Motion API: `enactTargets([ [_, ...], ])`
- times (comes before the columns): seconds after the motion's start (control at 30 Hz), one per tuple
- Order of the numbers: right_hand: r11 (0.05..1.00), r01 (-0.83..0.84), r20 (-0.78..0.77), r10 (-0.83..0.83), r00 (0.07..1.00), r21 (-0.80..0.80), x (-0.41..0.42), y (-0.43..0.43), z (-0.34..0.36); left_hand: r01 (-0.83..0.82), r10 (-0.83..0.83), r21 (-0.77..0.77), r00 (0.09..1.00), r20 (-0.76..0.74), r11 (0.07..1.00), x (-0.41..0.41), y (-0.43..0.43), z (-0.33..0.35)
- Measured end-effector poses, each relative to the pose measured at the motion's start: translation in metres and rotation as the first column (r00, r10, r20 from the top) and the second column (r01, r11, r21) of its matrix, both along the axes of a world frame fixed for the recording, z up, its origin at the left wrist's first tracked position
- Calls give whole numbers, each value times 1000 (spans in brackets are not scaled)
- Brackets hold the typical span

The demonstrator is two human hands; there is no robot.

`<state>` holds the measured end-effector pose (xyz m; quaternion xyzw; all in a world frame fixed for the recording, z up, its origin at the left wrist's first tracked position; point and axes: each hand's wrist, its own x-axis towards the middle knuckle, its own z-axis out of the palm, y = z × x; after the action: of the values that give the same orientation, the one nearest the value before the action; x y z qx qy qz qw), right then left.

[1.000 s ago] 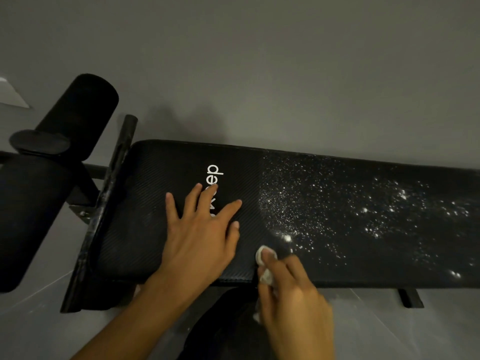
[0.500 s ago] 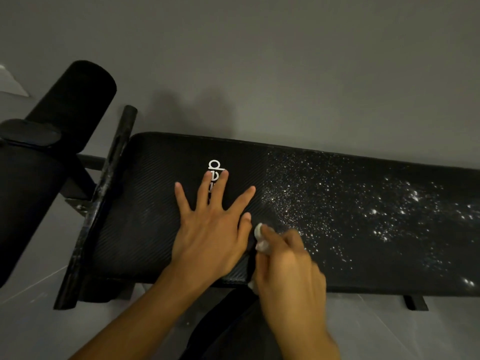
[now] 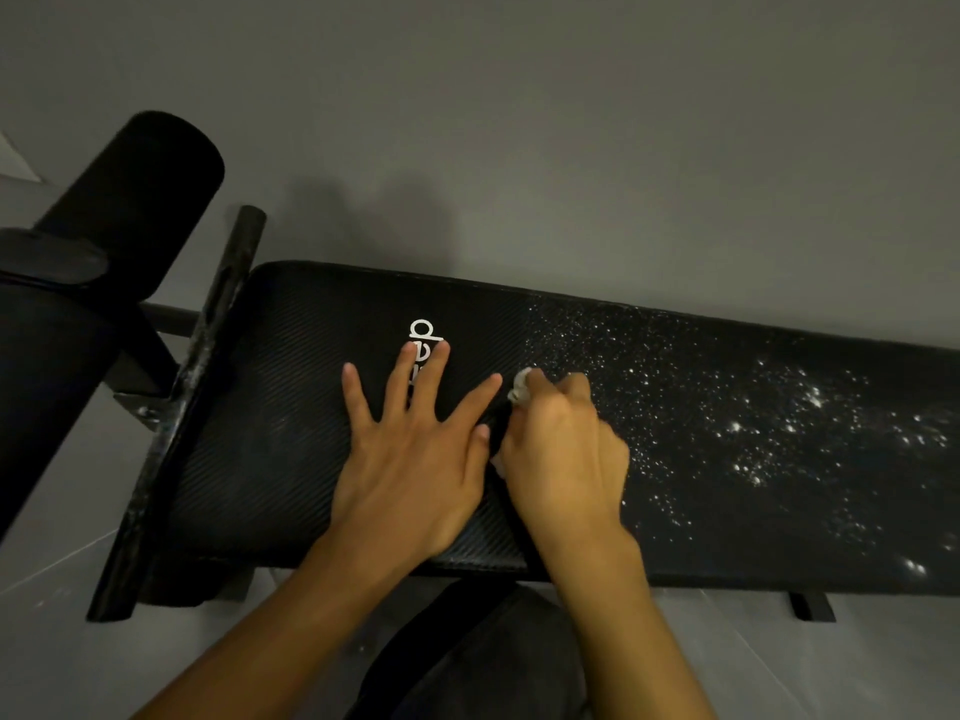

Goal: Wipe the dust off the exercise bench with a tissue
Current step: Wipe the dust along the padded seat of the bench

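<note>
A black padded exercise bench [image 3: 291, 449] runs across the view, with a white logo near its left end. White dust specks [image 3: 769, 423] cover its right half, while the left half looks dark and clean. My left hand [image 3: 415, 454] lies flat on the pad with fingers spread, partly over the logo. My right hand [image 3: 563, 449] grips a small wad of white tissue [image 3: 521, 385] and presses it on the pad at the left border of the dusty patch. Most of the tissue is hidden inside the fist.
Two black foam rollers [image 3: 130, 200] and a black crossbar [image 3: 202, 366] stand at the bench's left end. A grey wall rises behind the bench. Grey floor [image 3: 52, 641] lies in front. My dark-clad knee [image 3: 483, 657] is just below the pad. A bench foot [image 3: 810, 608] shows lower right.
My right hand has slid the tissue from the pad's near edge up across the pad toward the far side. My left hand has stayed flat in place.
</note>
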<state>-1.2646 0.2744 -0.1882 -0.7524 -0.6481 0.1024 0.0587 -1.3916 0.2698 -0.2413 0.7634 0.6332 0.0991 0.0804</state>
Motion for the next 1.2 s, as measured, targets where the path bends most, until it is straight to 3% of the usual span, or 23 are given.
enactTargets([
  [0.2,986,-159,45,161,986,-46,2,-29,5,11,-11,2,1000,-2,1000,-1,0,-2],
  [0.4,999,-26,80,22,997,47,2,25,-2,9,-9,-3,1000,-10,1000,-1,0,-1],
  [0.57,993,-115,26,114,993,24,-5,0,0,14,-14,5,1000,0,1000,-1,0,0],
  [0.77,999,6,83,-10,996,39,-1,58,-4,18,-18,3,1000,12,1000,-3,0,-1],
  [0.97,994,-99,69,97,993,36,-2,38,-3,1,-1,-3,1000,31,1000,-3,1,1],
  [1.07,996,-23,109,12,994,92,1,60,-5,2,-2,-8,999,34,1000,-3,2,2],
  [1.2,996,9,22,-11,1000,92,-4,99,-3,-5,5,-13,999,36,1000,-4,0,4],
])
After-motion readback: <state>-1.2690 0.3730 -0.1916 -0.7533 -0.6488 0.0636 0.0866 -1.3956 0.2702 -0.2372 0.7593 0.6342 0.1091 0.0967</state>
